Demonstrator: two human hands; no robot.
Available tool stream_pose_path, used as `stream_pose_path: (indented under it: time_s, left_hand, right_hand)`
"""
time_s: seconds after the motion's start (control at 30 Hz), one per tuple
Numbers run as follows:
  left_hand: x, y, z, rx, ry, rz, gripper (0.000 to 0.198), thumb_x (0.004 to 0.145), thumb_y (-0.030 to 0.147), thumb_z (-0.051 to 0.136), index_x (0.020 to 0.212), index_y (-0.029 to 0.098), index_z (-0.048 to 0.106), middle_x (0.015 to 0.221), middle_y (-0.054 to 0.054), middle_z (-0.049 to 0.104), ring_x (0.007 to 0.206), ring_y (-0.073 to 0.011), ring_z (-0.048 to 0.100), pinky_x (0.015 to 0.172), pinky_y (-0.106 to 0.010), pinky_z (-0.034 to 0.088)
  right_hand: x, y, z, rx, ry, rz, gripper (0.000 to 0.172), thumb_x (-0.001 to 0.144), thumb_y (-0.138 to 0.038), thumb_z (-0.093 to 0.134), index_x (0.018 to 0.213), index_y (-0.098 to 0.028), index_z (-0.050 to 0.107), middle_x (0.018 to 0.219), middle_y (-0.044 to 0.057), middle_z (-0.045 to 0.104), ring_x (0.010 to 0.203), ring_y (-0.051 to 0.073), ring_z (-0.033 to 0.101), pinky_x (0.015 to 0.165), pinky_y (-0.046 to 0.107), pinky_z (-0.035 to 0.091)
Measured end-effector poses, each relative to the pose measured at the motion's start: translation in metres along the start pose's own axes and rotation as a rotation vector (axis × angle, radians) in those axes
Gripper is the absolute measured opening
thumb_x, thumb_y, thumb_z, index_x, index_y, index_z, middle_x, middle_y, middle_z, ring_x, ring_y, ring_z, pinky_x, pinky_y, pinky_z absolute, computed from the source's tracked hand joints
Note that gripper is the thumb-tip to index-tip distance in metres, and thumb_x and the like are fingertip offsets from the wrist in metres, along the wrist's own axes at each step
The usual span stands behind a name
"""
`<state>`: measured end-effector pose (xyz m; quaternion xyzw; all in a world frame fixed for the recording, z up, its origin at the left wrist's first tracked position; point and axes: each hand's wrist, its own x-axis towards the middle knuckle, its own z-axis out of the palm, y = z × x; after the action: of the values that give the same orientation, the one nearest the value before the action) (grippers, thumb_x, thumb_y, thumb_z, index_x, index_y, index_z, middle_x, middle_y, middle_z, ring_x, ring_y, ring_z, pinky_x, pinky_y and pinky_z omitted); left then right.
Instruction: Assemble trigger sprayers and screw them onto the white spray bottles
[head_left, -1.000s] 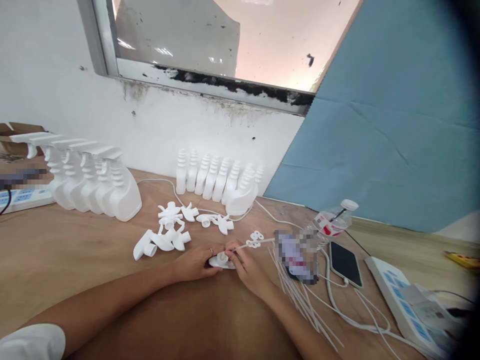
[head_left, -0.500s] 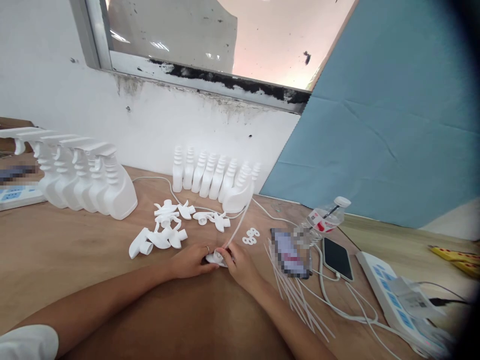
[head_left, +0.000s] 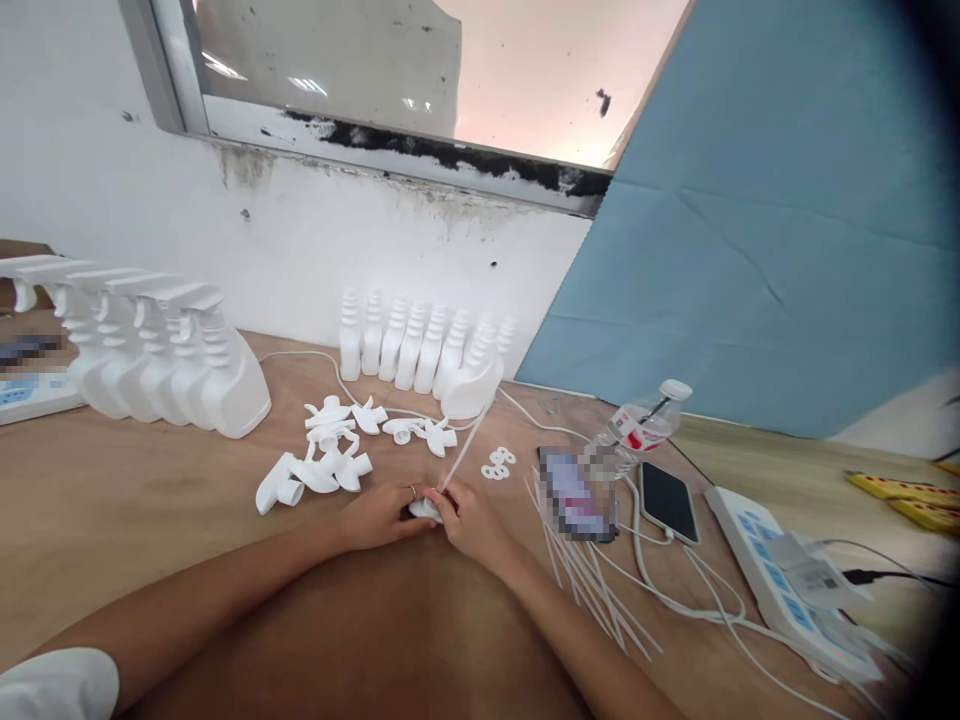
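Note:
My left hand [head_left: 381, 515] is closed on a white trigger spray head [head_left: 425, 509] low over the table, its far side hidden by fingers. My right hand [head_left: 471, 522] pinches a thin white dip tube [head_left: 459, 456] at its lower end, right against the spray head. The tube slants up and away toward the bottles. Whether its end sits inside the spray head is hidden by my fingers. Several loose spray heads [head_left: 322, 472] lie left of my hands. Flat white washers [head_left: 498, 464] are just beyond my right hand.
White open-necked bottles [head_left: 411, 350] line the wall; bottles with spray heads [head_left: 241, 385] stand at left. To the right lie loose thin tubes [head_left: 581, 575], a blurred-out item [head_left: 574, 495], a clear drink bottle [head_left: 641, 428], a phone [head_left: 667, 500], cables and a power strip [head_left: 787, 580].
The view has shifted slightly. Both hands stay together at the spray head, and the right fingers now cover more of it around the tube's lower end.

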<state>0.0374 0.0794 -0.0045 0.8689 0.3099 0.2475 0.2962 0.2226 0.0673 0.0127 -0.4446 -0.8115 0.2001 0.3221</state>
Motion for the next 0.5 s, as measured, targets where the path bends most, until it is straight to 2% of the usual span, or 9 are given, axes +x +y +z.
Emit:
stream_pose_path:
  time_s: [0.2, 0.27, 0.33, 0.37, 0.4, 0.5]
  left_hand:
    - [0.001, 0.004, -0.006, -0.092, -0.002, -0.037, 0.031, 0.090, 0.040, 0.055, 0.111, 0.019, 0.062, 0.099, -0.004, 0.067, 0.085, -0.0180, 0.059, 0.079, -0.028, 0.045]
    - [0.002, 0.005, -0.007, -0.130, 0.053, -0.074, 0.033, 0.091, 0.043, 0.052, 0.111, 0.018, 0.062, 0.095, -0.003, 0.067, 0.081, -0.0175, 0.058, 0.075, -0.028, 0.045]
    - [0.006, 0.006, -0.008, -0.166, 0.135, -0.115, 0.036, 0.092, 0.045, 0.049, 0.112, 0.018, 0.062, 0.095, -0.003, 0.067, 0.080, -0.0173, 0.057, 0.073, -0.028, 0.045]
    - [0.009, 0.007, -0.008, -0.176, 0.169, -0.126, 0.037, 0.092, 0.045, 0.049, 0.113, 0.018, 0.061, 0.097, -0.004, 0.067, 0.080, -0.0174, 0.057, 0.072, -0.028, 0.046]
    - [0.014, 0.008, -0.009, -0.178, 0.189, -0.126, 0.037, 0.092, 0.045, 0.049, 0.113, 0.017, 0.061, 0.097, -0.004, 0.067, 0.080, -0.0174, 0.057, 0.072, -0.028, 0.047]
    - [0.036, 0.010, -0.017, -0.147, 0.186, -0.090, 0.035, 0.088, 0.045, 0.054, 0.107, 0.018, 0.064, 0.094, -0.003, 0.067, 0.079, -0.0172, 0.058, 0.073, -0.029, 0.048]
  right_hand:
    - [-0.004, 0.002, -0.002, 0.131, 0.056, 0.069, 0.021, 0.092, -0.037, 0.049, 0.082, -0.020, 0.055, 0.065, -0.002, 0.055, 0.060, 0.014, 0.052, 0.060, 0.025, 0.040]
    - [-0.005, 0.004, -0.008, 0.220, 0.105, 0.072, 0.021, 0.085, -0.038, 0.060, 0.096, -0.020, 0.058, 0.079, 0.000, 0.059, 0.075, 0.015, 0.057, 0.071, 0.026, 0.045]
    - [-0.005, 0.009, -0.015, 0.340, 0.141, 0.084, 0.044, 0.074, -0.037, 0.072, 0.112, -0.022, 0.055, 0.101, 0.003, 0.061, 0.093, 0.017, 0.059, 0.085, 0.029, 0.046]
    - [-0.004, 0.012, -0.019, 0.408, 0.140, 0.105, 0.049, 0.070, -0.037, 0.075, 0.112, -0.022, 0.055, 0.106, 0.004, 0.061, 0.098, 0.019, 0.059, 0.088, 0.031, 0.046]
    - [-0.003, 0.016, -0.022, 0.474, 0.138, 0.139, 0.046, 0.068, -0.039, 0.076, 0.106, -0.021, 0.057, 0.106, 0.005, 0.062, 0.098, 0.020, 0.060, 0.088, 0.032, 0.047]
    - [0.001, 0.027, -0.037, 0.581, 0.185, 0.237, 0.034, 0.067, -0.044, 0.075, 0.080, -0.018, 0.058, 0.091, 0.005, 0.067, 0.087, 0.020, 0.063, 0.080, 0.032, 0.050]
